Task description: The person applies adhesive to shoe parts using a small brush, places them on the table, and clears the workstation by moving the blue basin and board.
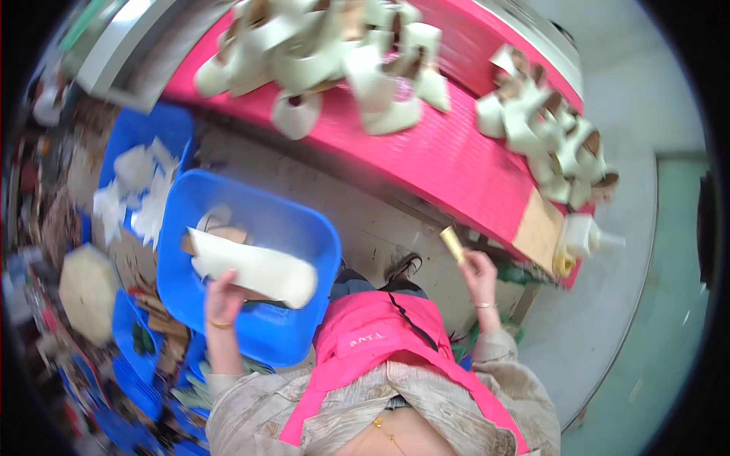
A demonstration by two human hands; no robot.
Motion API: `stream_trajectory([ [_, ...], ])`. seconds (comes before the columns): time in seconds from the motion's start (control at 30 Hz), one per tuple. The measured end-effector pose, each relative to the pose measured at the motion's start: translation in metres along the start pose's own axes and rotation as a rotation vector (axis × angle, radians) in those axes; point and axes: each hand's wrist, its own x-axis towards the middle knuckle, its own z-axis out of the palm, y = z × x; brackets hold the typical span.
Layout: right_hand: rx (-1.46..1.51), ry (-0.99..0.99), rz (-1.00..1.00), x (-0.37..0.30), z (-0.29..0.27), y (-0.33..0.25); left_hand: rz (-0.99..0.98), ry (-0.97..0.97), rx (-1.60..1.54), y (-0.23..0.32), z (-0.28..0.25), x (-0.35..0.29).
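Note:
My left hand (222, 300) is closed on a white shoe (266, 266), which lies lengthwise over a blue bin (293, 216). Its rounded end points right, and a brown edge shows at the other end. Under and behind it in the bin sits another pale piece (217, 220), partly covered. Out to the right, my right hand (479, 275) grips a short pale yellow stick (452, 244), held up at a slant beside the pink bench. The stick's lower end is hidden in my fingers, and I cannot tell its exact kind.
A pink-covered bench (357, 156) runs across ahead, carrying a pile of white shoes (388, 99) and another group (544, 125) at right. A white squeeze bottle (582, 234) stands at its right end. Another blue bin (156, 125) holds white scraps (137, 171). Clutter fills the left side.

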Motion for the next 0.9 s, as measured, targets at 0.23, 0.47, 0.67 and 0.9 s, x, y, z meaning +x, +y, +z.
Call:
stream_trajectory([
  [0.23, -0.421, 0.574, 0.413, -0.048, -0.212, 0.185, -0.45, -0.371, 0.109, -0.166, 0.191, 0.006],
  [0.47, -0.428, 0.501, 0.707, -0.028, -0.275, 0.289, -0.623, -0.407, 0.385, -0.286, 0.317, 0.001],
  [0.67, -0.324, 0.398, 0.659, -0.025, -0.288, 0.288, -0.447, -0.503, 0.478, -0.339, 0.402, 0.024],
  [0.9, -0.615, 0.446, 0.644, -0.03, -0.285, 0.277, -0.478, -0.372, 0.435, -0.388, 0.415, 0.119],
])
